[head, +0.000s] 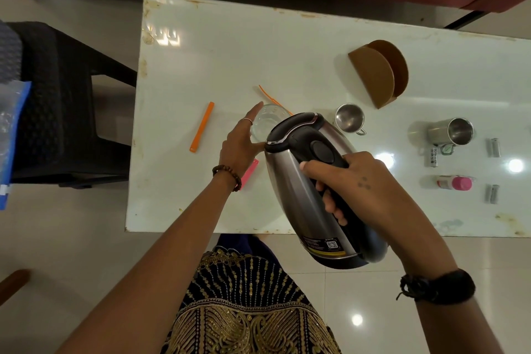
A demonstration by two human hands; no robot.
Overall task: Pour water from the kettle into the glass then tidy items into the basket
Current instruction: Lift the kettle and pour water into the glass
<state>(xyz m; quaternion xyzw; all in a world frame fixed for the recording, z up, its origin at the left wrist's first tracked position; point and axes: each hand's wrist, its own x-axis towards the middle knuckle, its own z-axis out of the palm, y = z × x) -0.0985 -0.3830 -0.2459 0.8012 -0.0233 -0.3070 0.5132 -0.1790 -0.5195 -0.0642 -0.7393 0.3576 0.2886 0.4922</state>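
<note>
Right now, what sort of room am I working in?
Probably a home dining or living area: a worn white glossy table, glossy floor tiles, a black plastic chair and household steel mugs.

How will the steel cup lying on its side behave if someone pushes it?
The steel cup lies on its side, so it would probably roll, though its handle may soon stop it. It looks thin and empty, so likely light. The glossy table suggests it could also slide easily.

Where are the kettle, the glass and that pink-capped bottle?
kettle (290,181): head view, on its steel side.
glass (268,121): head view, on its rim and wall.
pink-capped bottle (462,183): head view, on the pink cap.
</note>
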